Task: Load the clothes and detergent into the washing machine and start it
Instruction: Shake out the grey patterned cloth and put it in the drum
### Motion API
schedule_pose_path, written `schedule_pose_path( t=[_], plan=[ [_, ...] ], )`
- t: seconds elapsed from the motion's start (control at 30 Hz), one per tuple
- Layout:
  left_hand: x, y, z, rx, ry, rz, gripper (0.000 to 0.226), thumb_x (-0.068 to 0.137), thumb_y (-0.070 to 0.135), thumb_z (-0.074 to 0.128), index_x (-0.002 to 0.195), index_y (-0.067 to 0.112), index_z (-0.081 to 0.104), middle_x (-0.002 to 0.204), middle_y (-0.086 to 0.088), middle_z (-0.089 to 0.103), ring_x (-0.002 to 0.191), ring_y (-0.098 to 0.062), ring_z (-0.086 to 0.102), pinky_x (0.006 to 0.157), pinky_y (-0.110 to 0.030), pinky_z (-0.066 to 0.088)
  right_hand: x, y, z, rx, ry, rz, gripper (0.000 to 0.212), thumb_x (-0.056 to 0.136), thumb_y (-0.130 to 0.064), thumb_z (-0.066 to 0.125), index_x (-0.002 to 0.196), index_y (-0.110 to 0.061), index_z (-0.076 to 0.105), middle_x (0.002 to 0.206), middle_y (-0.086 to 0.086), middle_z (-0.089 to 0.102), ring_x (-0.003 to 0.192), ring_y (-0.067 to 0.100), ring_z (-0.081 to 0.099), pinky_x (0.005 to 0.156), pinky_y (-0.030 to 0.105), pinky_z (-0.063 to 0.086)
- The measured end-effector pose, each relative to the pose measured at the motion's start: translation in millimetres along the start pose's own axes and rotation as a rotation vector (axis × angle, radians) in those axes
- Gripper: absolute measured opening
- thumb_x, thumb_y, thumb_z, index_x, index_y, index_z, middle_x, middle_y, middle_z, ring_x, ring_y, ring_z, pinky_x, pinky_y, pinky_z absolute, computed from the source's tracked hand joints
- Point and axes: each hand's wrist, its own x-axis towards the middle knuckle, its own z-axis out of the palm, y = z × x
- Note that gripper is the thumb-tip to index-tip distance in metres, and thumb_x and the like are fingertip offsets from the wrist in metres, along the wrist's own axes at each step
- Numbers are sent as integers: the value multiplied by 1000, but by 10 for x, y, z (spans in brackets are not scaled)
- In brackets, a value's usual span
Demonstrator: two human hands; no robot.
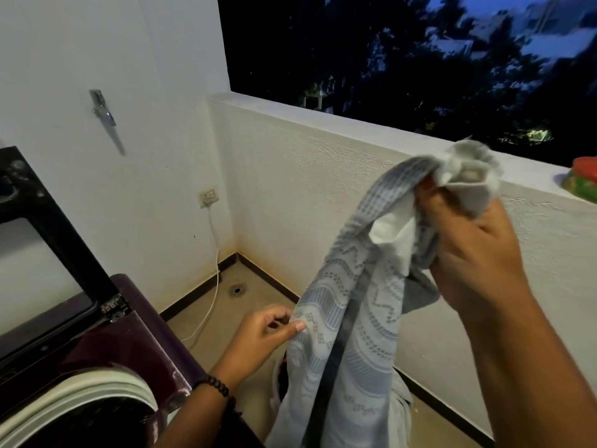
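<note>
A long pale cloth point(358, 318) with grey-blue woven patterns hangs in the middle right of the head view. My right hand point(471, 253) grips its bunched upper end, raised high. My left hand point(268, 331) pinches the cloth's left edge lower down, with a bead bracelet on that wrist. The top-loading washing machine point(129, 344), maroon-bodied, stands at lower left with its dark lid point(48, 253) raised and the white rim of the drum point(97, 389) showing. The cloth's lower end drops out of view beside the machine.
A white parapet wall point(355, 189) runs along the right, with a red and green object point(581, 184) on its ledge. A wall socket point(208, 197) with a white cable leads down to the floor. A floor drain point(237, 290) sits in the corner. A metal tap point(103, 114) juts from the left wall.
</note>
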Motion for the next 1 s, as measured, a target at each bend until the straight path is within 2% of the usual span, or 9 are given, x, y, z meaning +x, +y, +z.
schedule_pose_path(
  t=[0.03,0.13,0.3,0.37,0.5,0.6,0.77,0.9,1.0],
  plan=[
    [-14,-58,-8,-10,-11,-10,17,88,37,64,88,21,71,88,4,71,81,-10,66,73,-27,54,8,-38,-10,33,64,-30,12,67,-36,62,69,-36,74,71,-15,71,72,2,68,65,19,55],
    [-34,-96,-63,-85,42,3,24,93,45,55,93,22,64,88,-7,66,82,-24,65,74,-42,55,31,-33,-13,112,184,-70,14,72,-36,62,72,-37,76,76,-16,73,78,2,70,69,21,55],
    [78,435,-193,-172,96,199,8,95,29,57,93,27,66,88,6,66,80,-10,61,73,-28,50,-69,509,60,-129,228,163,14,95,-21,55,100,-23,68,80,-11,73,81,9,68,63,18,54],
    [99,716,-219,-148,58,305,12,91,31,56,95,27,66,90,9,67,84,-8,62,75,-25,51,-202,721,159,-237,60,285,14,91,-31,58,104,-34,62,90,-15,71,85,4,67,69,12,53],
    [120,1016,-244,-125,40,392,10,91,12,60,96,19,65,85,9,67,79,-6,63,71,-20,49,-414,1026,317,-336,-487,363,72,79,-26,78,139,-24,39,123,-10,61,115,2,59,98,26,50],
    [100,960,-284,-214,62,323,14,90,8,64,99,19,60,76,2,63,67,-14,63,61,-28,52,-445,1096,306,-448,-472,360,60,78,-23,80,131,-26,52,119,-10,67,111,3,62,98,34,51],
    [28,702,-252,-398,71,181,50,75,34,70,116,20,44,93,14,63,77,-15,63,68,-30,57,-328,945,175,-358,-317,335,20,84,-21,71,104,-23,69,98,0,75,91,15,72,84,38,58],
    [-62,551,-61,-454,4,111,51,72,27,77,115,21,51,109,-4,68,95,-26,69,78,-35,58,-225,748,133,-325,-255,275,15,80,-29,72,94,-22,69,91,2,75,86,19,72,78,40,59],
    [-35,472,-6,-349,172,139,52,71,29,79,114,31,50,112,1,62,89,-29,69,74,-42,59,-205,629,144,-344,-237,216,17,78,-32,67,92,-22,69,88,0,75,84,16,72,73,36,60]
  ],
)
